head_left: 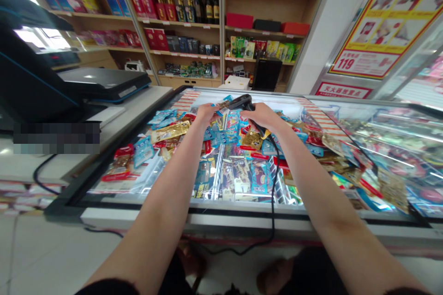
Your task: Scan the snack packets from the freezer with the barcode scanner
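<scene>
My right hand (258,115) is closed round the grip of a black handheld scanner (242,100), whose cable runs down over the freezer's front edge. My left hand (206,113) pinches a small blue and brown snack packet (223,103) just left of the scanner's head. Beneath both hands, many snack packets lie spread over the glass top of a chest freezer (138,214). Among them are a gold packet (171,132) and a blue packet (143,151) on the left, and a red packet (121,161) nearer the left edge.
A counter (114,129) with a black scale (107,84) stands on the left. Shelves (221,23) of boxes, bottles and bags rise behind the freezer. More packets (391,184) cover its right side. The scanner cable (273,193) hangs between my arms.
</scene>
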The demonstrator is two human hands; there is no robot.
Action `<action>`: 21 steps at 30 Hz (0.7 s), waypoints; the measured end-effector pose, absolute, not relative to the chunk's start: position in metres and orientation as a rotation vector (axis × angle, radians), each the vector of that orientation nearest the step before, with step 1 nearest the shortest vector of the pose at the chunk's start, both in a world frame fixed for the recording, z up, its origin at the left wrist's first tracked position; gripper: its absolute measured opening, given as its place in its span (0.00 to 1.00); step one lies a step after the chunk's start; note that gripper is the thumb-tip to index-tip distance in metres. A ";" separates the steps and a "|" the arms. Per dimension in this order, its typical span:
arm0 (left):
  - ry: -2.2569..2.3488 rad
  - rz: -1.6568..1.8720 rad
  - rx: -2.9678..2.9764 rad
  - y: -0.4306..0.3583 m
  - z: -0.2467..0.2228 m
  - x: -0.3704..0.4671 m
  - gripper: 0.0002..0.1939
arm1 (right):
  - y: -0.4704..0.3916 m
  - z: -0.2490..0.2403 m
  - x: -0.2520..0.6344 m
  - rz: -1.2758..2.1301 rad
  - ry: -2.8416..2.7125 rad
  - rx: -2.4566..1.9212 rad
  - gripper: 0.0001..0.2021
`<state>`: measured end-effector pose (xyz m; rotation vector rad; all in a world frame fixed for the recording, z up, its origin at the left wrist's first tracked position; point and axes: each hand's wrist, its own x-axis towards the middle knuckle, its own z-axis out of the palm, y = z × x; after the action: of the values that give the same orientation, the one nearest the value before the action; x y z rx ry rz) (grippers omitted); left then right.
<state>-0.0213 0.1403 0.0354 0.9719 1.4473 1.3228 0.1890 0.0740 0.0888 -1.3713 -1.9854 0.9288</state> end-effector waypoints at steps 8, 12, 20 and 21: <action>1.494 1.326 1.033 0.141 0.035 -0.020 0.04 | 0.074 0.090 0.190 0.887 -2.049 -1.401 0.17; 1.527 1.318 1.044 0.139 0.036 -0.019 0.06 | 0.075 0.088 0.190 0.889 -2.050 -1.395 0.17; 1.476 1.324 0.978 0.138 0.037 -0.018 0.05 | 0.073 0.088 0.191 0.941 -2.015 -1.402 0.15; 1.468 1.324 0.978 0.137 0.037 -0.018 0.05 | 0.074 0.088 0.191 0.940 -2.016 -1.401 0.16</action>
<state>-0.0178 0.1373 0.0374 0.9784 1.4682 1.3236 0.1914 0.0736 0.0881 -1.4008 -2.0165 0.9401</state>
